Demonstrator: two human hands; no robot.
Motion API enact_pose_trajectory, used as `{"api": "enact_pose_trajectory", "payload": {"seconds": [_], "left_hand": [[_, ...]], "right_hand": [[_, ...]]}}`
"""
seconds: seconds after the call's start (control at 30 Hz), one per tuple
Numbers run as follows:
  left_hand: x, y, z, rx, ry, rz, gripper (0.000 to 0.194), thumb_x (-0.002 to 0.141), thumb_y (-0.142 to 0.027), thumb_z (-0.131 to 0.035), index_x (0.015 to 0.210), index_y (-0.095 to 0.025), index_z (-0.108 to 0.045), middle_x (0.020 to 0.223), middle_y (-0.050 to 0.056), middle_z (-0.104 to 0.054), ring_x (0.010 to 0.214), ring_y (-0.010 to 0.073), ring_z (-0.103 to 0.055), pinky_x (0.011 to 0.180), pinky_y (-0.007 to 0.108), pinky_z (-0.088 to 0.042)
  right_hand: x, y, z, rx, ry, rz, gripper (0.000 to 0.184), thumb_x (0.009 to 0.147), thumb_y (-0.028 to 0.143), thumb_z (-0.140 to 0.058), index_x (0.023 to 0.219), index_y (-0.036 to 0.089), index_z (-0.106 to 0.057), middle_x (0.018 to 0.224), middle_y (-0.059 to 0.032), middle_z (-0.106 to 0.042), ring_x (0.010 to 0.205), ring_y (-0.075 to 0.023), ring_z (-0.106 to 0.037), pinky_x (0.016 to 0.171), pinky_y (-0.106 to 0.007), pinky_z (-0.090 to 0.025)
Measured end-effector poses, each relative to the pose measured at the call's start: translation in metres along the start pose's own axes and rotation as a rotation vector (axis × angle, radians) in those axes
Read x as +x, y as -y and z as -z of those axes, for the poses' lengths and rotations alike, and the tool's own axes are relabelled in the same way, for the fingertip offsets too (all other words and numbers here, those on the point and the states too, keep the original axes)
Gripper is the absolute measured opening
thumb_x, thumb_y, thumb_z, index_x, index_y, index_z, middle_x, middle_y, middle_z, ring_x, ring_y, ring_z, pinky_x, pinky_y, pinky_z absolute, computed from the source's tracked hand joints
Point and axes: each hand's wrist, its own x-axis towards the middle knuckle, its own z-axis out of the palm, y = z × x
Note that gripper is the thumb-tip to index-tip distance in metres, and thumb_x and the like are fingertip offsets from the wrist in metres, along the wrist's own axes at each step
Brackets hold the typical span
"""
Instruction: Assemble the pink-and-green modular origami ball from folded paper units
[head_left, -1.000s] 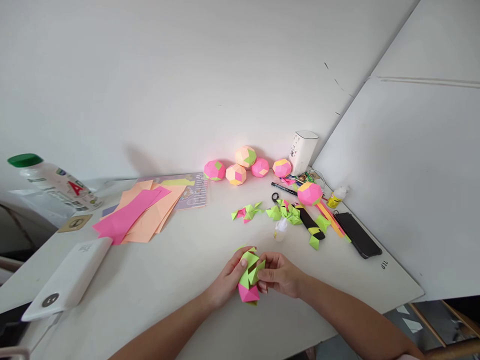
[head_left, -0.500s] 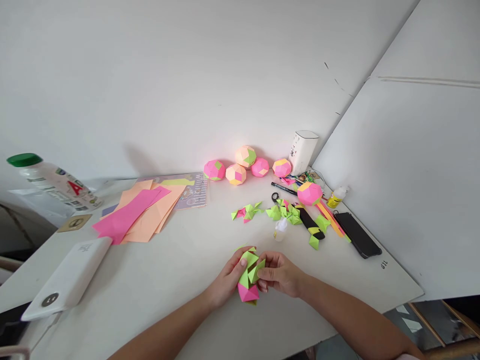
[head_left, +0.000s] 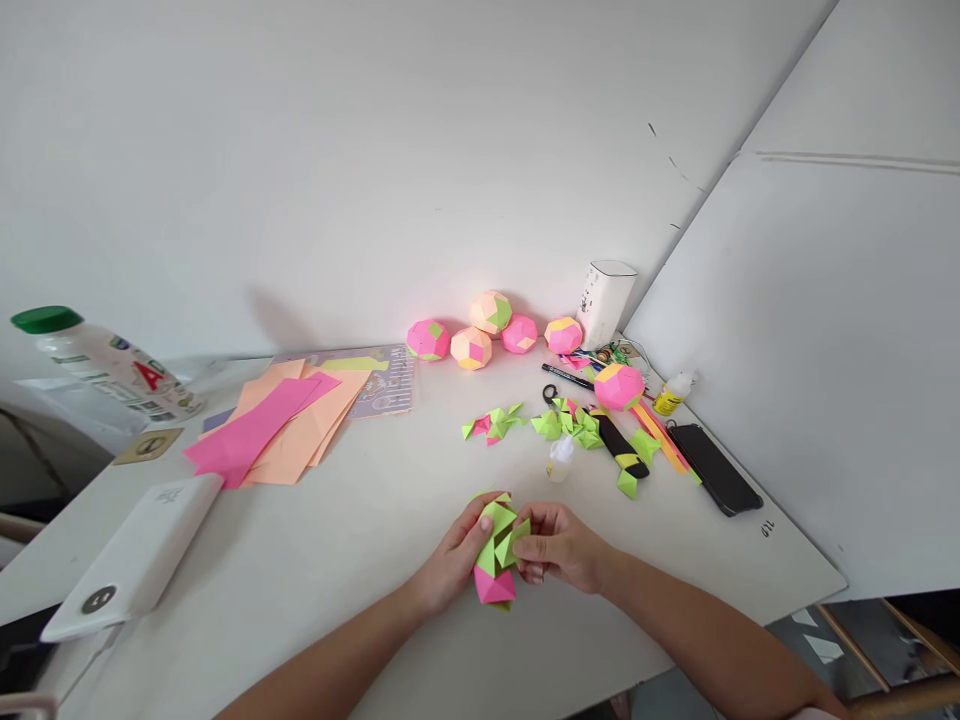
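"What's different from a second ago?"
"Barely anything: the view slips a hair, putting the bottle point(head_left: 112, 367) slightly further left."
"And the right hand point(head_left: 566, 548)?"
"Its lower fingers point(head_left: 533, 574) seem slightly shifted, though they're partly hidden."

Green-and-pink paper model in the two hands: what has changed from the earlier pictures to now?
No clear change. The left hand and right hand keep their grip on the paper model, with nothing newly taken or let go. The paper balls, green scraps and black phone stayed where they were.
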Motion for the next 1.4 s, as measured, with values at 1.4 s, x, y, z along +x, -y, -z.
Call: {"api": "enact_pose_trajectory", "payload": {"seconds": [1.4], "left_hand": [[0.0003,-0.0065,-0.0053,-0.030,-0.082,0.033,0.057,0.080,-0.062,-0.049,0.119,-0.021,-0.047,0.089,0.004,-0.059,0.073,0.0174,-0.056,0.068,0.030,-0.043]], "right_hand": [[-0.0023,0.0035,0.0023,-0.066,0.022,-0.141,0.028,0.068,0.029,-0.080,0.073,0.015,-0.056,0.051,0.0063,-0.055,0.039,-0.0050,-0.042,0.042,-0.021,-0.034]]}}
